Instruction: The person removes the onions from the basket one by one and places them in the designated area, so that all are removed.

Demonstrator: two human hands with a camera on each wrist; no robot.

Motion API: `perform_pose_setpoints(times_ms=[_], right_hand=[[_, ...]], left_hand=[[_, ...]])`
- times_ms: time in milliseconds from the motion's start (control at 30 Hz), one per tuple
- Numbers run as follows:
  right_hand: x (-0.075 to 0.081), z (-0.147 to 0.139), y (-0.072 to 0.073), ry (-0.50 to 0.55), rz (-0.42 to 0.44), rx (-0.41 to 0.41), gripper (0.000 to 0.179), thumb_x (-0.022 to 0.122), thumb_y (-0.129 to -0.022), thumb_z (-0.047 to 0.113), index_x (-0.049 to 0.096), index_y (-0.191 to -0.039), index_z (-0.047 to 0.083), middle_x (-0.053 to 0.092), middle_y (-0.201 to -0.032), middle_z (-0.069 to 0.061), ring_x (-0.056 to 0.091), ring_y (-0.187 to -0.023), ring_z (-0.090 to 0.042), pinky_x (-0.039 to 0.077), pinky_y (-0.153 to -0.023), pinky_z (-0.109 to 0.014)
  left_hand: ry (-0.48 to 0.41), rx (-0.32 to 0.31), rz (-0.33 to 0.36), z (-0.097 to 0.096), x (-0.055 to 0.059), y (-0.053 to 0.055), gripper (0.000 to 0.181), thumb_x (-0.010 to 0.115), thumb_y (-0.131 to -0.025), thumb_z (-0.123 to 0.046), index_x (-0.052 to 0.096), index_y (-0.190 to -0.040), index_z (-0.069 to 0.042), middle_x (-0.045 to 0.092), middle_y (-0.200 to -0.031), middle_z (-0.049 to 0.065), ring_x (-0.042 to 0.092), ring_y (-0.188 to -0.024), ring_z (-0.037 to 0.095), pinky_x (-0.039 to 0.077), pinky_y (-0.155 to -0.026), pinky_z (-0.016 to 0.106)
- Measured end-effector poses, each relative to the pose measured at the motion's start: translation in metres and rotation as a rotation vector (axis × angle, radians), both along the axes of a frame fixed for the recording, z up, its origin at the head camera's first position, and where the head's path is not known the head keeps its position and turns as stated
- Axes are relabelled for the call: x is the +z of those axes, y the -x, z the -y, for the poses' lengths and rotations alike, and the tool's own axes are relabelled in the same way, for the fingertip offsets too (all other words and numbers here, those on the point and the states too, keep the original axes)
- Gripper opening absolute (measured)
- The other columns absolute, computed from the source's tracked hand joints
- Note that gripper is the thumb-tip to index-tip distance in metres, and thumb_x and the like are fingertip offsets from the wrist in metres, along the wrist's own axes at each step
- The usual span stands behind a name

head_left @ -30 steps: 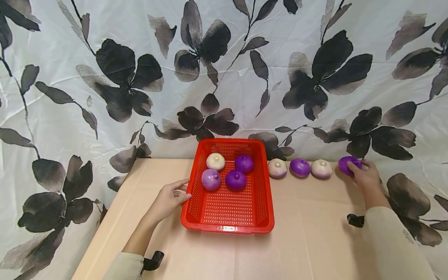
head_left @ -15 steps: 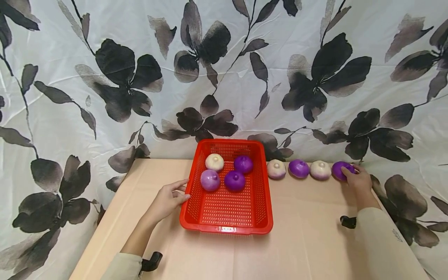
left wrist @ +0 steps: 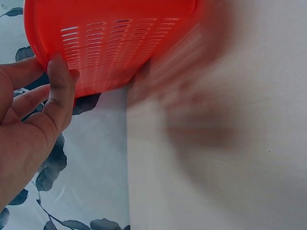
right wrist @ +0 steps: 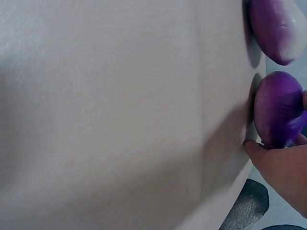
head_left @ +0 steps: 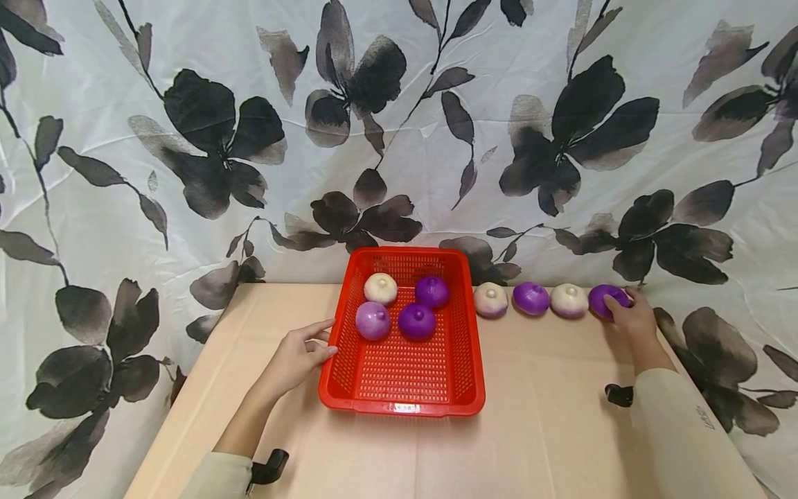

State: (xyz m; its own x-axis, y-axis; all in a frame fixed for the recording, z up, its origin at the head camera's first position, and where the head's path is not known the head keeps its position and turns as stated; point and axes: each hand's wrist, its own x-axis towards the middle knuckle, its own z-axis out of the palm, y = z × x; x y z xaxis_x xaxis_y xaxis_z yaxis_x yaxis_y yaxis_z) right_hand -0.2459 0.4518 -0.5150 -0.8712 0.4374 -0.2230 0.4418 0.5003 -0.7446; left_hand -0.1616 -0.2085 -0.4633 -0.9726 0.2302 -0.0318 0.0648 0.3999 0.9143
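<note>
A red plastic basket (head_left: 402, 374) sits mid-table with two dark purple onions, a lighter purple onion (head_left: 373, 321) and a white onion (head_left: 381, 288) in its back half. My left hand (head_left: 305, 357) holds the basket's left rim, thumb and fingers at its edge; the left wrist view shows them against the slotted wall (left wrist: 110, 43). On the far right, my right hand (head_left: 636, 319) grips a purple onion (head_left: 600, 300) at the end of a row along the table's back edge. In the right wrist view that onion (right wrist: 278, 108) lies at the table edge with fingers round its lower end.
The row also has a white onion (head_left: 569, 301), a purple onion (head_left: 531, 299) and a whitish-purple onion (head_left: 491, 300) beside the basket. A floral curtain (head_left: 461, 180) hangs right behind the table (head_left: 536, 430).
My right hand has moved left with the purple onion, bringing it close beside the white one in the row. My left hand and the basket stay in place.
</note>
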Motion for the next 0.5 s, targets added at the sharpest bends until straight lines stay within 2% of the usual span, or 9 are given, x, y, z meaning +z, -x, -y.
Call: perform_pose_setpoints(times_ms=[200,500], right_hand=[[-0.0030,-0.0021,0.0018,0.005,-0.001,0.006,0.078,0.042,-0.108,0.044,0.008,-0.164,0.001,0.012,-0.164,-0.037,0.015,-0.152,-0.056,0.017,-0.126,-0.063],[0.0019,0.0000,-0.0024,-0.012,-0.028,0.011,0.082,0.043,-0.107,0.046,0.007,-0.164,0.000,0.014,-0.163,-0.039,0.019,-0.151,-0.057,0.019,-0.125,-0.064]], left_hand=[[-0.007,0.007,0.017,0.0000,0.0000,-0.0008,0.059,0.070,-0.093,0.003,0.049,-0.149,0.006,0.065,-0.119,0.029,0.073,-0.087,0.028,0.063,-0.067,0.027],[-0.007,0.001,0.007,0.0007,0.0020,-0.0006,0.060,0.072,-0.093,0.001,0.049,-0.149,0.006,0.065,-0.119,0.028,0.073,-0.082,0.023,0.062,-0.068,0.026]])
